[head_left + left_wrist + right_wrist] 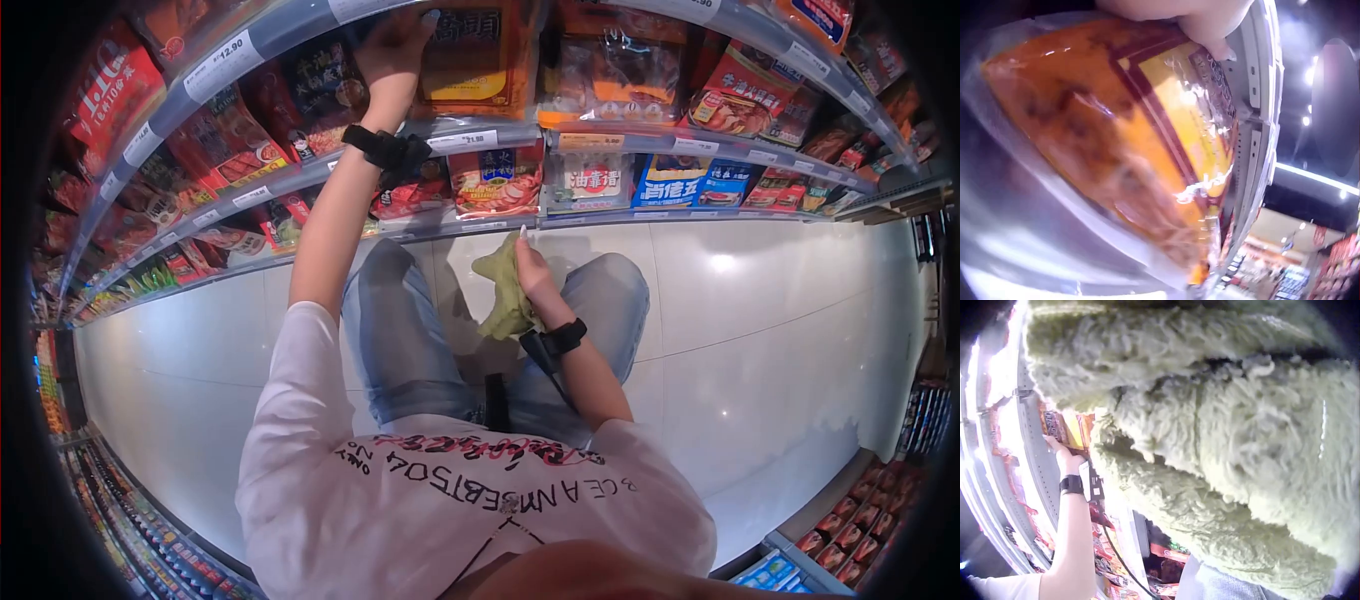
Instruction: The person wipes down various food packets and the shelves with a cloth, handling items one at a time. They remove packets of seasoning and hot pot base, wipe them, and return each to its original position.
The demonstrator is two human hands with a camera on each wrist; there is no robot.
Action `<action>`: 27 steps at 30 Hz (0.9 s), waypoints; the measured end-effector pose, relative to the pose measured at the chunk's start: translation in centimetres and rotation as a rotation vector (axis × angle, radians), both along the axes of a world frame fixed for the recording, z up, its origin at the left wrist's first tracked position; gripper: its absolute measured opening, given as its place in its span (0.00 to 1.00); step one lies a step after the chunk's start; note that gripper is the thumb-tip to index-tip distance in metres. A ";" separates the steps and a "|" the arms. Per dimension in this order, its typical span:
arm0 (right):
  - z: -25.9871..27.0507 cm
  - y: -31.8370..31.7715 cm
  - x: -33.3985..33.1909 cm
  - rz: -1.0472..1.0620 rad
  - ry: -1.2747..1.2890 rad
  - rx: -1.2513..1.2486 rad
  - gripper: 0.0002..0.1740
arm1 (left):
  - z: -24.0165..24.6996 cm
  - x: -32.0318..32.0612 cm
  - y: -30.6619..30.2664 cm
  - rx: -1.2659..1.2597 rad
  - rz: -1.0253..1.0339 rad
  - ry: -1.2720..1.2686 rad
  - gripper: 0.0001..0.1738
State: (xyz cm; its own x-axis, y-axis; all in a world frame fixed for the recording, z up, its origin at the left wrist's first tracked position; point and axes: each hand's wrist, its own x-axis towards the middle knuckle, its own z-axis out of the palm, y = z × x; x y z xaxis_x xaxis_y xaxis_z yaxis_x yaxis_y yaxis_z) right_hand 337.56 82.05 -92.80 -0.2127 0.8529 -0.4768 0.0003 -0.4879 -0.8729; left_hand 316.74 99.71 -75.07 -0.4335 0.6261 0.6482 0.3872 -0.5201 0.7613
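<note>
An orange and yellow plastic-wrapped package (475, 65) stands on a shelf in the head view. The left hand (395, 55) grips its left side, thumb and fingers on the edge. Close up in the left wrist view, that hand (1172, 9) lies along the top edge of the glossy package (1116, 125); some fingers are out of frame. Low over the knees, the right hand (535, 275) holds a fuzzy green cloth (505, 290). The cloth (1210, 425) fills most of the right wrist view and hides the right hand there.
Shelves with price strips (460, 141) curve across the front, packed with bagged goods such as a blue pack (670, 181) and a white pack (590, 181). Pale floor tiles (740, 300) lie below. More stocked shelving (850, 520) stands behind at the right.
</note>
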 end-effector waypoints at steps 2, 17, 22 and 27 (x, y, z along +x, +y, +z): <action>-0.3 -0.2 0.2 -0.044 0.046 0.017 0.30 | 0.0 0.5 0.1 0.013 0.010 -0.018 0.13; 3.0 -1.4 0.9 -0.068 0.311 -0.070 0.27 | 0.4 0.0 0.3 0.189 0.165 0.058 0.10; 2.0 -0.5 0.4 -0.050 0.316 -0.130 0.26 | 1.9 2.4 -1.0 -0.147 -0.048 0.012 0.17; 0.8 -0.2 0.2 -0.078 0.307 -0.135 0.25 | 6.8 -0.5 -4.5 -0.326 0.337 0.828 0.22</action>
State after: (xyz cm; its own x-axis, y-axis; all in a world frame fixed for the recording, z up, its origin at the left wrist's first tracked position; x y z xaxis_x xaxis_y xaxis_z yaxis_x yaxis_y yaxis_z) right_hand 337.75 81.82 -92.01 -0.3009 0.8057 -0.5102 -0.2942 -0.5873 -0.7540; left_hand 316.24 95.18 -68.29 -0.1061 0.7561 0.6458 0.9595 -0.0926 0.2661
